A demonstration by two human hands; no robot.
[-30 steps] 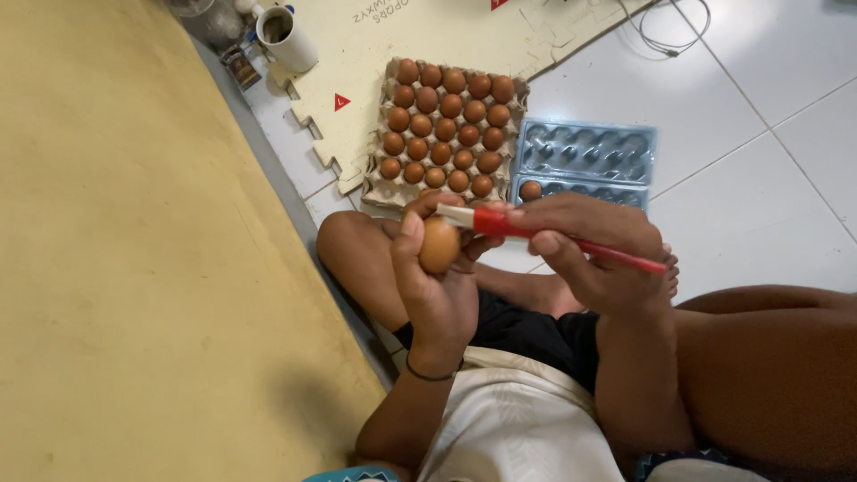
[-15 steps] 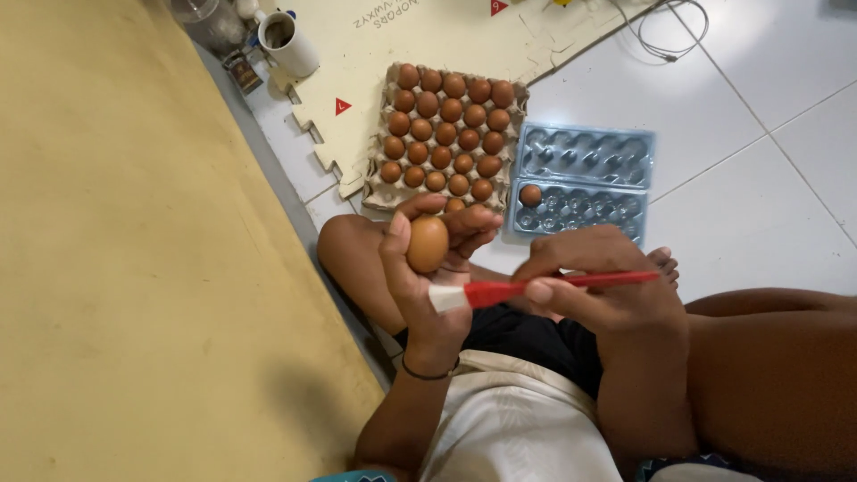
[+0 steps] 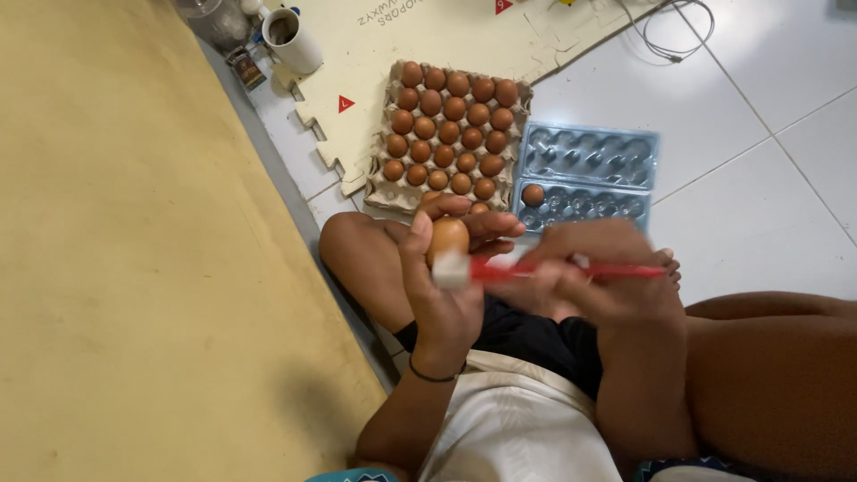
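My left hand holds a brown egg upright between its fingers, above my folded knee. My right hand grips a red-handled toothbrush, its white head pressed against the lower side of the egg. On the floor ahead lies a cardboard egg tray filled with several brown eggs. Beside it, to the right, an open clear plastic egg carton holds a single brown egg.
A yellow mattress or mat fills the left side. A foam puzzle mat lies under the cardboard tray, with a white mug and a small jar at its corner. A cable lies on white floor tiles.
The toothbrush has dropped from the top of the egg to its lower side. My left hand has turned the egg slightly and raised it.
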